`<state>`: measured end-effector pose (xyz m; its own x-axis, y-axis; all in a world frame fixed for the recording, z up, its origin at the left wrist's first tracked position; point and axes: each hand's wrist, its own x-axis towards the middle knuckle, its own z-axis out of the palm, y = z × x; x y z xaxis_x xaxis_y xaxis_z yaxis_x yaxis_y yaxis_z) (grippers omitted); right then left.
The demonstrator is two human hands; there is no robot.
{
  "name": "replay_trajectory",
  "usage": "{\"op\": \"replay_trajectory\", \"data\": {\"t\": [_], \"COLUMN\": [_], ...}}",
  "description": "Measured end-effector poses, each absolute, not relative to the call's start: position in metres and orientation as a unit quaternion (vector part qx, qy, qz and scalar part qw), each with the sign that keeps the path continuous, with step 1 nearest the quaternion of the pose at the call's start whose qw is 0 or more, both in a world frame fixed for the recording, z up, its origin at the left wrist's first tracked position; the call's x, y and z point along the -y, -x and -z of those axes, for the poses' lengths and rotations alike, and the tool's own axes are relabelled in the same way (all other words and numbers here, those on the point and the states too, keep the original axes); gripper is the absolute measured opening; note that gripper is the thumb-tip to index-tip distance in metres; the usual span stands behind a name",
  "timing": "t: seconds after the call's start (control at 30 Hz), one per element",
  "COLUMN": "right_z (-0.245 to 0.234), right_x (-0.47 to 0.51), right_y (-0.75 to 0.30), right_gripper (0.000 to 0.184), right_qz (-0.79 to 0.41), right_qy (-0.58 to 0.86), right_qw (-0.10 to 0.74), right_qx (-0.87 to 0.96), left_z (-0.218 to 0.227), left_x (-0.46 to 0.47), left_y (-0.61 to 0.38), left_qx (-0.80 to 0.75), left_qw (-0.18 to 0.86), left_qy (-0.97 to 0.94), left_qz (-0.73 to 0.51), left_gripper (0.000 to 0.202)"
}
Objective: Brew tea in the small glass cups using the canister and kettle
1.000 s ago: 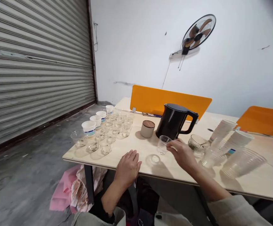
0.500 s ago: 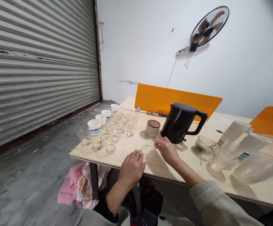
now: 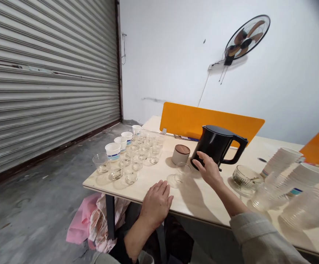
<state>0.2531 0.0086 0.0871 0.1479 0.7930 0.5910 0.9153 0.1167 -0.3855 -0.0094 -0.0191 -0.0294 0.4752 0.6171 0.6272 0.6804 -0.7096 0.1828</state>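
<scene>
A clear plastic cup stands upright on the table, with no hand touching it. My right hand is raised just right of it, in front of the black electric kettle; its fingers are apart and hold nothing. My left hand lies palm down at the table's front edge, fingers stretched out. Behind the clear cup sits a round grey canister with a wooden lid. To the left are rows of clear cups and a line of white paper cups.
Right of the kettle is a ribbed glass bowl with something dark inside. Stacks of paper cups and tilted stacks of clear plastic cups lie farther right. An orange divider borders the table's back.
My right hand has let go of the clear cup and moved right and up toward the kettle, its fingers spreading. The left hand stays at the table edge. The view has tilted slightly.
</scene>
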Motion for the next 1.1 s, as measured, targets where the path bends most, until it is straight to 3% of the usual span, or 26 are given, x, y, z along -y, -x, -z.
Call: {"op": "replay_trajectory", "data": {"t": [0.47,0.73,1.1], "right_z": [-0.080,-0.079,-0.157], "right_x": [-0.110,-0.112,0.009], "right_y": [-0.240,-0.246,-0.216], "right_gripper": [0.090,0.086,0.081], "right_qz": [-0.034,-0.011,0.118], "right_qy": [0.706,0.690,0.602], "right_qw": [0.321,0.400,0.459], "right_qx": [0.630,0.603,0.643], "left_z": [0.034,0.034,0.026], "left_x": [0.017,0.016,0.017], "left_y": [0.007,0.007,0.015], "left_qx": [0.378,0.375,0.363], "left_qw": [0.042,0.040,-0.015], "left_qy": [0.853,0.851,0.860], "left_qz": [0.357,0.365,0.358], "left_gripper": [0.037,0.038,0.046]}}
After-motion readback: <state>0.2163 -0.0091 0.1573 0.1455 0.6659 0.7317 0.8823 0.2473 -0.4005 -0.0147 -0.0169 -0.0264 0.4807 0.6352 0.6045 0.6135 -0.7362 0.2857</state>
